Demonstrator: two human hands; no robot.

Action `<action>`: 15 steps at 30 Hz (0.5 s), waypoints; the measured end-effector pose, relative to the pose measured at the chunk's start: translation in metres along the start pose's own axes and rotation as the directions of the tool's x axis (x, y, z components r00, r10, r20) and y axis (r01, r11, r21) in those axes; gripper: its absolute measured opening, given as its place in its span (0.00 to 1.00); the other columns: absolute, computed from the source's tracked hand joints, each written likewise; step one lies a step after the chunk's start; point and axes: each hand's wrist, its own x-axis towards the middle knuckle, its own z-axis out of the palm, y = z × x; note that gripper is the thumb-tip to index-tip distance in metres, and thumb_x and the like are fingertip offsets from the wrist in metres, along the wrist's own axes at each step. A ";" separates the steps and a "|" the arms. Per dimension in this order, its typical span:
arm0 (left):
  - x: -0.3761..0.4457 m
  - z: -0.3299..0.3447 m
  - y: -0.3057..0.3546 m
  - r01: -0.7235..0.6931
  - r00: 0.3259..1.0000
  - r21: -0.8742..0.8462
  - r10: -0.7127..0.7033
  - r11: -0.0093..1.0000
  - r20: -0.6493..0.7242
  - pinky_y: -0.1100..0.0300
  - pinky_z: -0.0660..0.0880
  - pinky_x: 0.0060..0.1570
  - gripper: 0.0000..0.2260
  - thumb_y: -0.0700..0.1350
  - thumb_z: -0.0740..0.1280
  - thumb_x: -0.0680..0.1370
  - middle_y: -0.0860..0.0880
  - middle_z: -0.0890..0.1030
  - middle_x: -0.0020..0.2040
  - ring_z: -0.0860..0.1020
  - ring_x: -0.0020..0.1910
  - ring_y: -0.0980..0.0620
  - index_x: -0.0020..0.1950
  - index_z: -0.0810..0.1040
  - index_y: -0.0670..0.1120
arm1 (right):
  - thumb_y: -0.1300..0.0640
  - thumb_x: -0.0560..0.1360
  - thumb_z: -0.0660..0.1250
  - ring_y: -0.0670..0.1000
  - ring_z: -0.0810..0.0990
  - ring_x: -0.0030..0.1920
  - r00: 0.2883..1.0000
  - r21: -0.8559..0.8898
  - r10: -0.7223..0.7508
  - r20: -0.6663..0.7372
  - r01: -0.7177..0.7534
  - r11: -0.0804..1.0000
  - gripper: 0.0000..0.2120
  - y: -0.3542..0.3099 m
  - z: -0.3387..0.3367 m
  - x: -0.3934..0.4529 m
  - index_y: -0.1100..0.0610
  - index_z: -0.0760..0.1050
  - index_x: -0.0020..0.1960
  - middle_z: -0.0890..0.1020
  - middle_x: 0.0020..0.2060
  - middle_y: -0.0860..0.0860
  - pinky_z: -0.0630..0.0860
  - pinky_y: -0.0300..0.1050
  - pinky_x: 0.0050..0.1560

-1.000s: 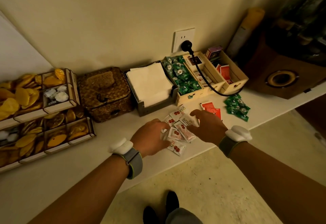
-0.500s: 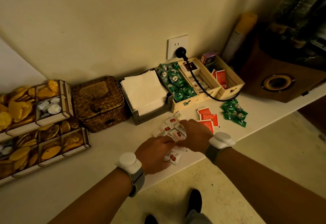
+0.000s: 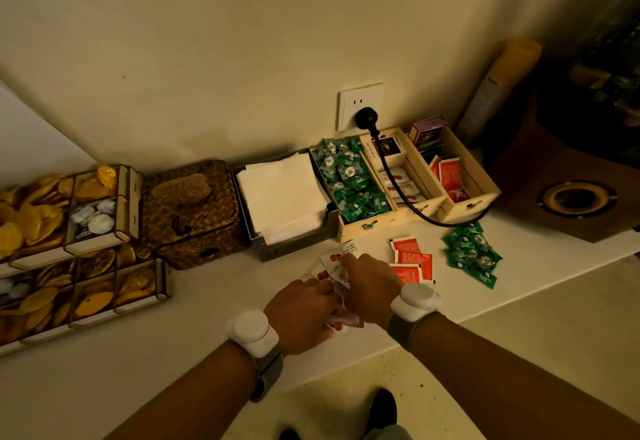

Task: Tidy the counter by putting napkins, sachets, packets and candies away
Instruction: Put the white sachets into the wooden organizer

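Note:
White sachets with red dots (image 3: 333, 261) lie in a loose pile near the counter's front edge. My left hand (image 3: 302, 315) and my right hand (image 3: 369, 287) press together over that pile, fingers curled on the sachets, which stick out above and below the hands. Right of them lie red packets (image 3: 412, 259) and a heap of green candies (image 3: 471, 252). Behind stands a wooden organiser (image 3: 367, 225) whose compartments hold green candies, white sachets and red packets. A grey holder (image 3: 294, 249) with white napkins stands to its left.
A black cable (image 3: 398, 186) runs from the wall socket across the organiser to the counter. A woven lidded basket (image 3: 192, 211) and wooden trays of gold-wrapped pieces (image 3: 79, 287) fill the left. A brown speaker box (image 3: 575, 197) stands at the right. The counter edge runs just below my hands.
Both hands have come together from either side of the scattered white sachets, bunching them into a tighter pile. The camera view has shifted a little.

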 end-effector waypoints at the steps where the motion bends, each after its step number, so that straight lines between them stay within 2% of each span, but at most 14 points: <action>1: 0.000 0.000 0.000 0.007 1.000 0.000 -0.007 1.000 0.009 0.55 0.71 0.59 0.15 0.50 0.64 0.77 0.51 0.74 0.65 0.74 0.59 0.49 0.63 0.72 0.51 | 0.51 0.71 0.70 0.57 0.80 0.44 1.000 0.001 0.000 -0.001 0.000 1.000 0.22 -0.001 0.001 0.000 0.56 0.68 0.62 0.79 0.49 0.56 0.75 0.44 0.39; 4: -0.002 0.001 0.001 0.000 0.999 0.018 -0.001 1.000 0.032 0.53 0.73 0.58 0.14 0.48 0.62 0.79 0.49 0.75 0.64 0.75 0.58 0.48 0.63 0.73 0.48 | 0.57 0.71 0.69 0.56 0.80 0.42 1.000 -0.048 -0.023 -0.009 0.023 0.999 0.20 -0.003 0.003 -0.001 0.57 0.68 0.61 0.80 0.47 0.56 0.77 0.45 0.39; 9: -0.007 0.004 0.006 -0.030 0.998 0.150 0.023 0.988 0.050 0.49 0.76 0.57 0.14 0.42 0.61 0.80 0.44 0.75 0.63 0.75 0.59 0.44 0.66 0.71 0.45 | 0.58 0.72 0.68 0.57 0.81 0.44 0.998 -0.045 -0.049 -0.036 0.047 0.998 0.25 -0.007 0.003 -0.007 0.56 0.63 0.66 0.81 0.48 0.57 0.79 0.49 0.43; 12: -0.008 0.004 0.009 -0.035 0.997 0.212 0.019 0.977 0.077 0.48 0.76 0.53 0.15 0.39 0.61 0.78 0.41 0.75 0.61 0.75 0.58 0.41 0.65 0.70 0.42 | 0.61 0.73 0.67 0.57 0.80 0.45 0.999 -0.010 -0.035 -0.010 0.035 0.999 0.26 -0.007 -0.001 -0.006 0.55 0.62 0.67 0.81 0.49 0.57 0.78 0.48 0.43; 15: -0.007 0.004 0.011 -0.034 0.997 0.239 0.016 0.970 0.076 0.47 0.76 0.51 0.14 0.38 0.62 0.78 0.39 0.76 0.59 0.76 0.56 0.40 0.64 0.70 0.40 | 0.63 0.72 0.67 0.54 0.79 0.41 1.000 0.054 0.020 0.023 -0.021 0.998 0.26 -0.004 -0.007 -0.005 0.53 0.62 0.66 0.80 0.47 0.56 0.77 0.45 0.39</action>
